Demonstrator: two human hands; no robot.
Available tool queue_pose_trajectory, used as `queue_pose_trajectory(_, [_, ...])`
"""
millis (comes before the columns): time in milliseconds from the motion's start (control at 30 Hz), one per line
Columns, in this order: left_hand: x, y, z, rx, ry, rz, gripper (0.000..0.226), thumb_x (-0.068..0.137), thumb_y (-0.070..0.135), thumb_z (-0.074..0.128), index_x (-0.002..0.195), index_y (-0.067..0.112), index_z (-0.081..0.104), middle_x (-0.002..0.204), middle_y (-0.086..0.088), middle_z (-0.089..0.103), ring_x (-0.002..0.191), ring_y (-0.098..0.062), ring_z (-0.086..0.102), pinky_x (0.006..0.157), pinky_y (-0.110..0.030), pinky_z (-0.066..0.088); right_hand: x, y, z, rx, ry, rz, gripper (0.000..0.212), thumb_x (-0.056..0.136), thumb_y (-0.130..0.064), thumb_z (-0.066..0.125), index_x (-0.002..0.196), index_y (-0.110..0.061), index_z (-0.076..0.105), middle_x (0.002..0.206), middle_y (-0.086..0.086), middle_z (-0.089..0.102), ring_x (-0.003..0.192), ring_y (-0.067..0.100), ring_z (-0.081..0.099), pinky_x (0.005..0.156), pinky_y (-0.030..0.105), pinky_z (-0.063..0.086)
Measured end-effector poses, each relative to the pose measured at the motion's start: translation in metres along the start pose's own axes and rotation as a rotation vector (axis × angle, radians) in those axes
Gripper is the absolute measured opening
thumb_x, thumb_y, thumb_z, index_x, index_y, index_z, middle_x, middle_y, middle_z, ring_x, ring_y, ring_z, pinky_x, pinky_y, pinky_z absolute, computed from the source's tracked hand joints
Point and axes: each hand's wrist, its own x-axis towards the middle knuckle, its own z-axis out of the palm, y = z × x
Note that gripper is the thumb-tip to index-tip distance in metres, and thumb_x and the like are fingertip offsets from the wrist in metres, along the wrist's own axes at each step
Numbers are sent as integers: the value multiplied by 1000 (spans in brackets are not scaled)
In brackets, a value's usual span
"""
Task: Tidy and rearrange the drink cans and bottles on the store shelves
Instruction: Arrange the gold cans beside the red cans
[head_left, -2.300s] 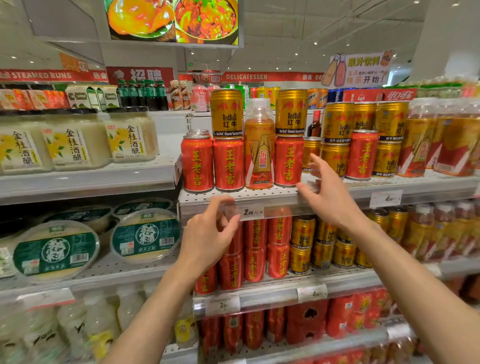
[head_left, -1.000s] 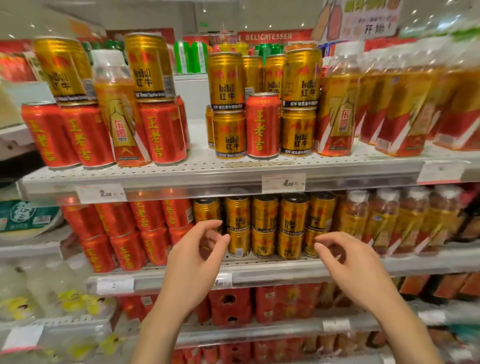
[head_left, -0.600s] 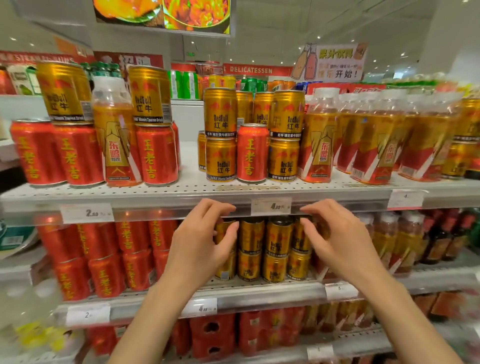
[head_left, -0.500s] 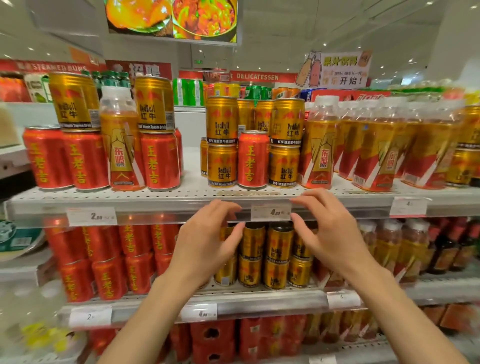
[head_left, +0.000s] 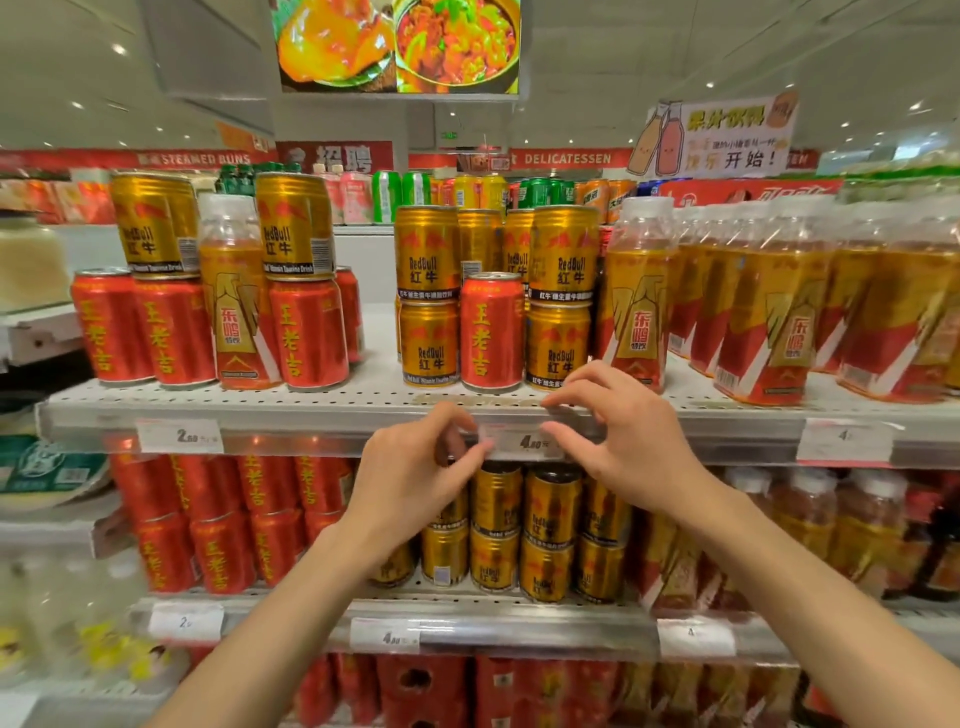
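Note:
On the top shelf (head_left: 322, 402) a lone red can (head_left: 491, 332) stands among stacked gold Red Bull cans (head_left: 428, 299). Further left, a group of red cans (head_left: 171, 332) carries two gold cans (head_left: 156, 223) on top, with an orange bottle (head_left: 236, 306) between them. Rows of orange bottles (head_left: 779, 306) fill the right. My left hand (head_left: 415, 478) and my right hand (head_left: 618, 431) hover empty, fingers apart, at the shelf's front edge, either side of a price tag (head_left: 524, 441) below the lone red can.
The shelf below holds red cans (head_left: 223, 525) on the left, gold cans (head_left: 545, 530) in the middle and bottles (head_left: 810, 519) on the right. Red packs (head_left: 426, 686) fill the lowest shelf. White tubs (head_left: 31, 260) sit on the neighbouring unit at far left.
Both hands have risen from the lower shelf level to the top shelf's front edge and drawn closer together. The view has shifted right and tilted up.

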Motion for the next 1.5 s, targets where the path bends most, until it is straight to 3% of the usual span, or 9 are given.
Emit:
queue_pose_trajectory(233, [4,5,0,-313,-92,-345,22,83,33,84,77,16,71,59,4,76,50,-16,73,63,-37,64,1,2,1,67,10,25,21,88,-36,74,104,-22,74,100,-11,61,86,0,52,71,13,39])
queue_pose_trajectory(433, [11,12,-3,-479,-132,-509,27,83,28,84,82,3,73,64,-6,78,56,-27,73,57,-39,58,0,-7,1,154,74,102,10,90,-28,71,96,-20,75,95,-10,65,91,6,61,73,21,50])
queue_pose_trajectory(767, [10,13,-5,-473,-139,-490,30,84,28,84,80,2,70,64,-6,78,55,-29,74,56,-38,57,43,-31,-14,340,160,170,8,95,-19,67,100,-18,74,97,-11,68,85,-4,62,70,8,46])
queue_pose_trajectory(833, [10,13,-5,-474,-139,-493,30,84,29,84,80,2,70,64,-6,78,56,-29,74,57,-39,58,60,-38,-13,376,172,141,10,95,-20,67,103,-18,73,101,-10,68,82,0,64,69,11,50])
queue_pose_trajectory(967, [11,14,-7,-474,-157,-500,29,84,30,84,80,5,70,65,-6,78,59,-31,75,55,-34,57,95,-54,-5,332,185,53,24,96,-25,65,119,-18,66,116,-5,63,70,7,65,70,32,60])
queue_pose_trajectory(1067, [11,15,-9,-475,-173,-501,28,85,31,83,81,6,71,65,-7,78,61,-33,75,56,-34,58,119,-66,-1,255,138,26,46,96,-27,65,139,-18,52,140,1,53,102,9,62,92,45,57])
queue_pose_trajectory(1167, [12,14,-9,-476,-175,-497,28,86,30,82,81,5,70,65,-7,78,62,-36,75,56,-35,59,140,-74,-1,110,88,53,66,96,-35,64,153,-21,36,157,1,40,134,17,49,109,45,42])
queue_pose_trajectory(1267, [12,15,-9,-469,-174,-493,29,85,32,82,80,6,69,64,-6,78,61,-34,75,51,-28,55,155,-77,-5,29,53,83,77,95,-41,65,158,-25,24,157,2,42,135,22,50,109,47,42])
queue_pose_trajectory(1500, [11,12,-7,-462,-163,-474,30,86,32,82,79,6,68,62,-5,77,55,-30,74,47,-21,49,162,-77,-6,-61,17,82,69,91,-47,69,150,-25,39,138,1,62,121,26,62,98,47,53])
